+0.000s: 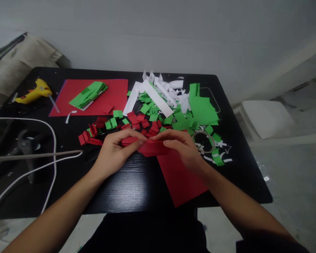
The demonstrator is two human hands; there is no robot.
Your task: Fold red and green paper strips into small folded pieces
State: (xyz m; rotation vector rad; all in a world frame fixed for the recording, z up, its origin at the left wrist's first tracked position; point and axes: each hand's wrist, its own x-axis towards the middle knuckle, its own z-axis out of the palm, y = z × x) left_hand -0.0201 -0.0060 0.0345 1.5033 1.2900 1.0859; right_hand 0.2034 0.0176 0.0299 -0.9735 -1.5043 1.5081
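1. the red strip (152, 147) is a small folded piece of paper, held just above the table (126, 186) at mid-front.
2. the left hand (116, 151) pinches its left end between thumb and fingertips. the right hand (183, 147) pinches its right end the same way, so both grips are narrow and closed on the paper.
3. it looks light, thin and floppy. it would likely crease or tear under a hard squeeze, so fingertip holds at the ends or along a fold suit it best.
4. a red sheet (181, 179) lies flat just below and right of the strip.
5. a ring (204, 140) sits just right of the strip, past the right hand.
6. cut squares (137, 121), red and green, lie scattered just behind the strip, with white strips (158, 96) farther behind.
7. a glue gun (34, 92) lies well left and behind the strip, and a cable (52, 140) loops to the strip's left.
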